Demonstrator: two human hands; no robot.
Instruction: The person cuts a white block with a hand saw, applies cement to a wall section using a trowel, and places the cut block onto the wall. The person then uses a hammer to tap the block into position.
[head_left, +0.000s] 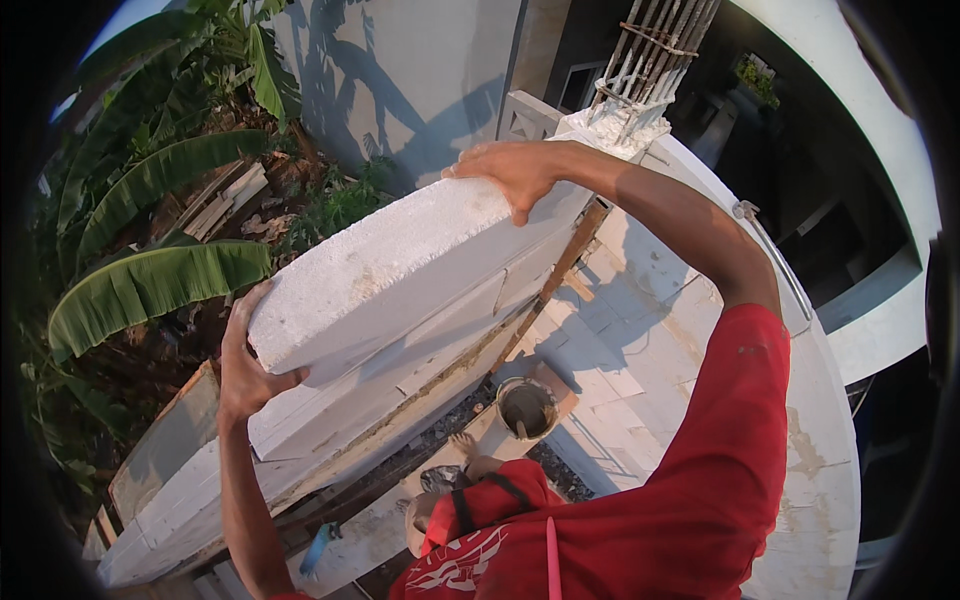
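A white lightweight concrete block (pixel 375 265) lies along the top of a block wall (pixel 350 395). My left hand (pixel 250 365) grips its near left end, with the thumb on the inner face and the fingers round the outer side. Over the far right end bends my right hand (pixel 515 172), its thumb on the inner face and its fingers across the top. The block's underside rests on or just over the course below; I cannot tell which.
A mortar bucket (pixel 527 408) stands on a plank below, beside my foot. Exposed rebar (pixel 655 50) rises from a column at the far end of the wall. Banana leaves (pixel 160 290) crowd the left side. A wooden batten (pixel 570 255) leans along the wall's inner face.
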